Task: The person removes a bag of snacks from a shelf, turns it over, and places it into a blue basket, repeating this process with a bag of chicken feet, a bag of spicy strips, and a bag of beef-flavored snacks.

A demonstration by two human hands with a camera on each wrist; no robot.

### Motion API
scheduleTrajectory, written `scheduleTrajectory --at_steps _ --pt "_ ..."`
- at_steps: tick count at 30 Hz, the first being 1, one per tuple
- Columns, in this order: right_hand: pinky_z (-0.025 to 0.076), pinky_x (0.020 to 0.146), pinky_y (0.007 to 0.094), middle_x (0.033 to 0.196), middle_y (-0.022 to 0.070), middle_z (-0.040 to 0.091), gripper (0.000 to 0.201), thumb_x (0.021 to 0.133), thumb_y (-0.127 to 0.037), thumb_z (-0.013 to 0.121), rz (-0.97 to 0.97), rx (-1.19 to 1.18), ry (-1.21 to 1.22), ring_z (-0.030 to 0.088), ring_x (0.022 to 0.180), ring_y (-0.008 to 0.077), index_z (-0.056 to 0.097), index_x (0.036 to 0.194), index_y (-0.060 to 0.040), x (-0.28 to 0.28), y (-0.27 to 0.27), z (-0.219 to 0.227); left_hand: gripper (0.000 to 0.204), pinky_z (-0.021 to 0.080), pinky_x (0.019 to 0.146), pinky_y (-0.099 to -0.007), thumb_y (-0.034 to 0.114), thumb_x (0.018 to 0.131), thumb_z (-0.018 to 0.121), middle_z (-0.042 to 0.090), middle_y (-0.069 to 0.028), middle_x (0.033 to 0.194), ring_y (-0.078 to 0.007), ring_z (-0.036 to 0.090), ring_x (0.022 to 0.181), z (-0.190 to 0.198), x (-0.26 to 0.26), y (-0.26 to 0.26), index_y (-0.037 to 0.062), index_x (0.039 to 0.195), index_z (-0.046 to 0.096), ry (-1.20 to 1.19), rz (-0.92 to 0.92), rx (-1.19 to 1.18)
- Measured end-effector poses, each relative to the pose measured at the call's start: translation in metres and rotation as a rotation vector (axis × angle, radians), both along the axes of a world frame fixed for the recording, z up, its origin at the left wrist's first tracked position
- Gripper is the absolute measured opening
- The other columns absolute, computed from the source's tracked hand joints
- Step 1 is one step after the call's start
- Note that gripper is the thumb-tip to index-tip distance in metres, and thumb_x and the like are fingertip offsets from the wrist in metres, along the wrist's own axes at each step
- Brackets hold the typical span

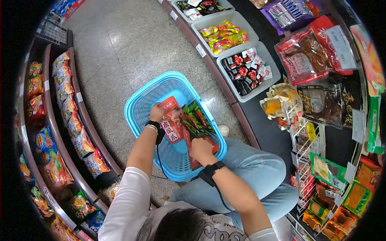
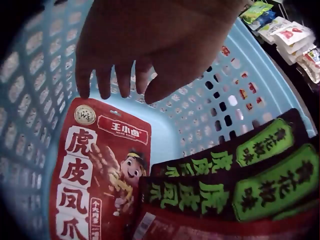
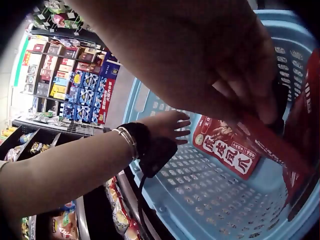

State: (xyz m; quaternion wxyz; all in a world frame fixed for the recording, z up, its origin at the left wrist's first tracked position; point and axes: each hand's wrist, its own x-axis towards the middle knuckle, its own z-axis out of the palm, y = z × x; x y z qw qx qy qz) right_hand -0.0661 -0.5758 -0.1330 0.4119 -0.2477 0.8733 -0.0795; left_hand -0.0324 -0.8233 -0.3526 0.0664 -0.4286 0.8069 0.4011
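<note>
A blue plastic basket (image 1: 132, 105) holds several snack bags. One red bag of chicken feet (image 2: 107, 170) stands against its wall, with white character panels and a cartoon face. My left hand (image 2: 150, 55) is over that bag's top edge, its fingers extended and slightly spread. Dark bags with green labels (image 2: 270, 142) lie beside the red one. Lower in the basket, my right hand (image 1: 201, 151) grips another red snack bag (image 3: 270, 145), fingers curled at its edge in the right wrist view. More red packaging (image 3: 305, 115) shows beyond that hand.
Shelves of bagged snacks (image 1: 76, 124) line the left side. To the right, a dark shelf carries white bins (image 1: 249, 72) of small packets and hanging meat packs (image 1: 305, 56). Speckled floor (image 1: 116, 44) lies between them. The person's bent knees (image 1: 249, 164) are close by the basket.
</note>
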Motion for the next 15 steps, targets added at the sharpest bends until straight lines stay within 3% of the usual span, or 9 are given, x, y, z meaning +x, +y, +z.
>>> scheduleTrajectory --at_steps 3,7,8,11,15 --pt "0.053 0.07 0.0443 0.086 0.0178 0.066 0.013 0.069 -0.009 0.064 -0.034 0.028 -0.058 0.065 0.083 0.0357 0.066 0.081 -0.0039 -0.004 -0.003 -0.002 0.048 0.045 0.09 -0.0401 0.022 0.075 0.056 0.059 -0.0244 0.11 -0.0374 0.056 0.104 -0.011 -0.004 -0.005 -0.0021 0.117 0.053 -0.104 -0.018 -0.064" --pt "0.053 0.069 0.043 0.087 0.017 0.066 0.014 0.068 -0.007 0.065 -0.039 0.056 -0.083 0.065 0.083 0.0342 0.066 0.081 -0.0045 -0.012 -0.007 0.004 0.058 0.043 0.091 -0.0431 0.031 0.076 0.055 0.056 -0.026 0.113 -0.0406 0.054 0.106 -0.059 0.007 -0.023 -0.0011 0.123 0.048 -0.221 -0.132 -0.014" --pt "0.053 0.068 0.0434 0.084 0.0179 0.066 0.013 0.067 -0.007 0.064 -0.04 0.022 -0.06 0.065 0.081 0.0348 0.066 0.079 -0.0034 -0.01 -0.006 0.001 0.062 0.036 0.098 -0.0462 0.036 0.076 0.054 0.052 -0.0245 0.121 -0.0382 0.046 0.117 -0.063 0.007 -0.028 0.0007 0.127 0.045 -0.318 -0.133 0.095" --pt "0.053 0.064 0.0441 0.078 0.0194 0.065 0.011 0.066 -0.007 0.064 -0.047 -0.043 -0.021 0.065 0.076 0.0358 0.066 0.076 -0.0016 -0.008 -0.007 -0.003 0.064 0.027 0.103 -0.0498 0.038 0.076 0.054 0.048 -0.0215 0.128 -0.0331 0.035 0.128 -0.075 0.01 -0.024 0.0027 0.129 0.044 -0.419 -0.092 -0.014" --pt "0.053 0.066 0.0433 0.079 0.0186 0.066 0.012 0.065 -0.006 0.065 -0.076 -0.024 -0.041 0.065 0.077 0.0351 0.067 0.076 -0.0026 -0.009 -0.011 0.0 0.063 0.021 0.104 -0.0529 0.039 0.078 0.057 0.046 -0.0183 0.132 -0.0303 0.028 0.133 -0.037 -0.004 -0.018 0.0042 0.129 0.044 -0.534 -0.221 -0.012"
